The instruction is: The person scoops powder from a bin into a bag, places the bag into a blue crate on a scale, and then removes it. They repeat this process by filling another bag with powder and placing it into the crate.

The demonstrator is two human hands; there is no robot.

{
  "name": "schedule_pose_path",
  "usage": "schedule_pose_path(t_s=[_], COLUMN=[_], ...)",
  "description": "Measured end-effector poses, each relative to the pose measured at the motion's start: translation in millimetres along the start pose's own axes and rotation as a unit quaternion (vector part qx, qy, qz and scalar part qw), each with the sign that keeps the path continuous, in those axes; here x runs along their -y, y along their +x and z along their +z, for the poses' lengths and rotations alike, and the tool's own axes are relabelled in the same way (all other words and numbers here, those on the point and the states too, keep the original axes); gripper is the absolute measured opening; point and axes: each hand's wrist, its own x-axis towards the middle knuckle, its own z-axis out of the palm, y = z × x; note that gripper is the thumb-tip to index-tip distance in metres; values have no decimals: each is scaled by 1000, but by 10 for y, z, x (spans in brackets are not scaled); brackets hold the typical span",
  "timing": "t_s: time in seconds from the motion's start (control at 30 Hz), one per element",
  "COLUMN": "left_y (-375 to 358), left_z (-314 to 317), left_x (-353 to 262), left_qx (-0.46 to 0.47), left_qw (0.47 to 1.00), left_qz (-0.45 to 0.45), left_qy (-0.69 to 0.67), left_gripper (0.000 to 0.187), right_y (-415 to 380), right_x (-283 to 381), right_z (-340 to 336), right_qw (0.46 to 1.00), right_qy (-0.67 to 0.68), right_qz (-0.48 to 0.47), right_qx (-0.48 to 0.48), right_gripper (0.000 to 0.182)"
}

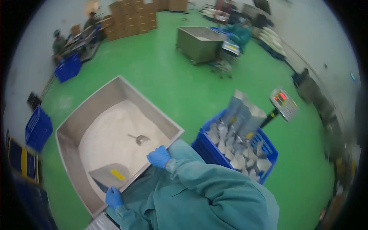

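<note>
A steel tub [71, 136] in front of me holds a heap of white powder [111, 130]. A metal scoop [142, 140] lies on the powder. My left hand [114, 197], in a blue glove, is closed at the lower edge of a silver bag [105, 173] with a yellow label, which leans over the powder inside the near wall. Its fingertips are partly hidden. My right hand [158, 156], also gloved, is closed over the near rim of the tub, with its fingers curled.
At my right, a blue crate [209, 147] holds several silver bags [245, 119], beside a scale display [283, 103] with red digits. Farther off stand a second tub [197, 48], a person in green [239, 34], stacked cartons [130, 19] and blue baskets [69, 68].
</note>
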Motion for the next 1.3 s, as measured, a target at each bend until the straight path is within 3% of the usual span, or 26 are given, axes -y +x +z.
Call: schedule_pose_path(t_s=[0.13,0.23,0.3,0.6,0.67,0.77,0.9,0.97,1.07,1.13,1.2,1.23,1.3], left_y=[53,23,37,50,15,4,6,-33,23,-4,8,38,92], left_z=[85,49,79,45,20,-77,-71,-113,-150,-180,-120,-75,-79], left_x=[96,82,140,150,68,-5,38,33,-53,-97,-73,-59,-90], left_qx=[2,12,6,18,-29,-21,-21,-32,-43,-38,-61,-72,-75], left_qw=[999,999,999,999,997,997,997,996,994,997,997,997,997], left_qz=[33,32,38,30,35,24,-14,-39,-73,-37,-22,3,-9], left_qy=[23,26,19,-25,-62,-72,-69,-67,-72,-57,-36,-15,-11], left_gripper=[42,43,44,42,42,39,36,36,37,33,31,29,27], right_y=[8,-24,-13,-7,8,90,295,422,689,905,1179,1278,1438], right_x=[5,-8,2,-4,-17,-12,-86,-182,-313,-314,-216,-206,-211], right_z=[53,105,84,44,6,69,148,170,206,306,346,522,959], right_qw=[998,999,999,999,999,997,983,976,959,957,852,853,909], right_qy=[23,13,22,28,18,5,35,45,59,46,127,122,-20], right_qz=[50,38,41,40,28,16,102,102,63,16,93,82,-51], right_qx=[9,-27,8,8,38,70,150,189,269,285,500,501,414], right_gripper=[28,33,32,31,30,29,43,52,55,54,50,50,46])
